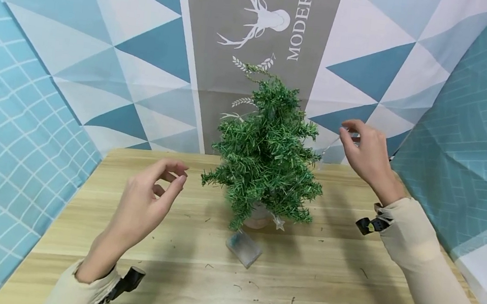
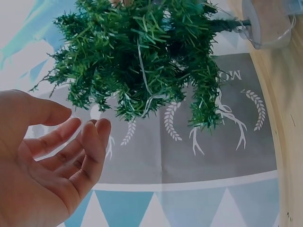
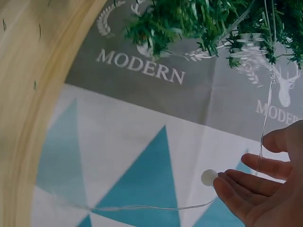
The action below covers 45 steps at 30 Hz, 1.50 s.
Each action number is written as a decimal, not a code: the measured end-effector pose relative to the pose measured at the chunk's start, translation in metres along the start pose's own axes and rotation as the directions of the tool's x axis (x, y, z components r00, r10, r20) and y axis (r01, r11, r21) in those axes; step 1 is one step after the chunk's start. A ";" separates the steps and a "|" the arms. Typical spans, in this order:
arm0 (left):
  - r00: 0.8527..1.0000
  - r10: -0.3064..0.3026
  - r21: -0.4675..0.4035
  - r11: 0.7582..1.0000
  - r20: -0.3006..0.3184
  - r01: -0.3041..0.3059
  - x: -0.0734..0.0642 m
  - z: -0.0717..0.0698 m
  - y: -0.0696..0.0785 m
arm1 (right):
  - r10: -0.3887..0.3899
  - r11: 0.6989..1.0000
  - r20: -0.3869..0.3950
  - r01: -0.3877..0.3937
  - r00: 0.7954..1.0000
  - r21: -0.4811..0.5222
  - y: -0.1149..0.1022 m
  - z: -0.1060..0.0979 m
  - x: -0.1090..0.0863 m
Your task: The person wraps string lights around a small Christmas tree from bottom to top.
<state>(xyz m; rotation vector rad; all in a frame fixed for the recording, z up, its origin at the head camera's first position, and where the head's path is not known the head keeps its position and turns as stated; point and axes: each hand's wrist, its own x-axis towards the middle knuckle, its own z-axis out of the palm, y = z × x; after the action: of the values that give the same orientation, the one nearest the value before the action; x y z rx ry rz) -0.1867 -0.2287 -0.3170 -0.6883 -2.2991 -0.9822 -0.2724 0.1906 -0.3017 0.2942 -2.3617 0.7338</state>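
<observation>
A small green artificial Christmas tree stands upright on the wooden table, between the two hands. My right hand, raised to the right of it, pinches a thin clear wire of a light string between thumb and fingers. That wire runs up to the branches in the right wrist view, and a small white ball sits by the fingertips. On the left side, my left hand hovers over the table with fingers loosely bent and holds nothing. More wire lies across the branches facing it.
A flat greyish box lies before the tree's pale round base. Close to that base is a clear star. Green needle scraps dot the wooden table. A patterned cloth backdrop rises behind.
</observation>
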 end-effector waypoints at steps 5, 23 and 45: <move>1.000 0.021 0.025 0.999 0.011 -0.021 0.008 -0.001 -0.003 | 0.060 0.993 0.078 -0.067 0.995 0.101 0.005 0.007 0.007; 0.994 0.023 0.027 0.999 0.111 -0.026 0.037 0.001 -0.023 | 0.055 0.792 0.339 -0.248 0.939 0.558 -0.031 0.014 0.041; 0.933 0.082 -0.439 0.894 0.350 0.086 0.144 -0.019 0.001 | 0.027 0.633 0.429 -0.348 0.903 0.692 -0.067 0.003 0.084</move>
<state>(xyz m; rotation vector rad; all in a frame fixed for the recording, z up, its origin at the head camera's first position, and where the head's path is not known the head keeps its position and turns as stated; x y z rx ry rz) -0.2850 -0.2085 -0.2123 -1.1376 -2.3899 -1.5239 -0.3137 0.1324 -0.2214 0.5853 -2.3111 1.9445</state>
